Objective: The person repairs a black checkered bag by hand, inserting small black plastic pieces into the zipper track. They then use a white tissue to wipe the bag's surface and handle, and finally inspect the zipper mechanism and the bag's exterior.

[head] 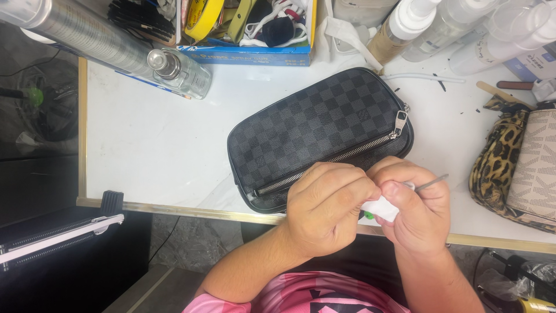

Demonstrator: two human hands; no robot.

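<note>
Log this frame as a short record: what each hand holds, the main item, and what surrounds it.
left hand: pinches a white wipe together with the right
right hand: grips a thin metal tool, tip pointing right
main item: dark checkered zip pouch, zipper closed, lying on the white table
right edge: leopard-print bag
back: spray bottles, blue box of supplies

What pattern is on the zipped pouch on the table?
A dark grey-and-black checkerboard pattern on the pouch, seen in the head view.
</note>
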